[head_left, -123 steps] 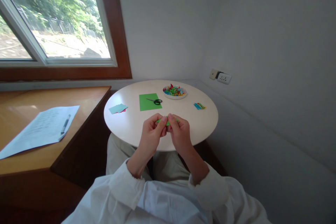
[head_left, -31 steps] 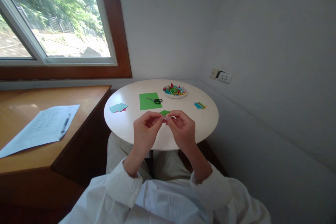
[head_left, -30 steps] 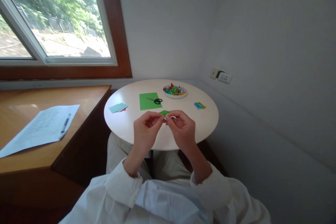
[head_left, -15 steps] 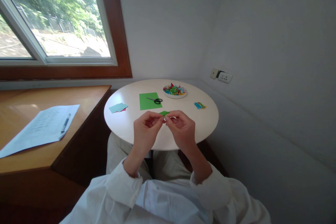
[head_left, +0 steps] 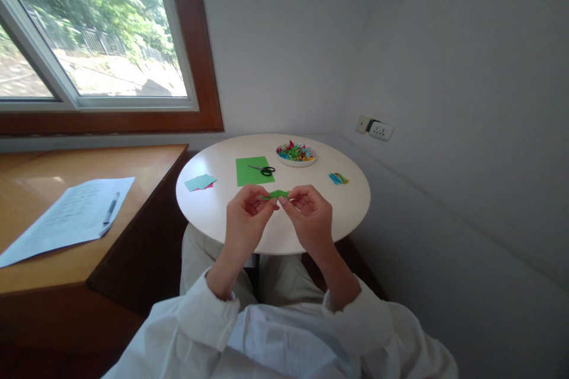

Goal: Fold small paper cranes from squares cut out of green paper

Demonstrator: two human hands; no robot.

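Observation:
A small piece of folded green paper (head_left: pixel 278 194) is pinched between both hands above the near part of the round white table (head_left: pixel 208 204). My left hand (head_left: pixel 248 216) grips its left side with thumb and fingers. On the right side, my right hand (head_left: pixel 310 218) holds it the same way, the two thumbs close together below the paper. Parts of the paper are hidden by the fingers. Just beyond the hands lies a green sheet (head_left: pixel 249 177) with black-handled scissors (head_left: pixel 267 171) on it.
At the table's back stands a white dish (head_left: pixel 297 163) heaped with colourful folded paper pieces. Light blue paper squares (head_left: pixel 200 182) lie left, coloured strips (head_left: pixel 339 178) right. A wooden desk (head_left: pixel 146 189) on the left bears a written sheet (head_left: pixel 66 213) and a pen (head_left: pixel 111 208).
The fingertips have moved slightly apart, and more of the green paper shows, now wider between the hands. The things on the table have stayed in place.

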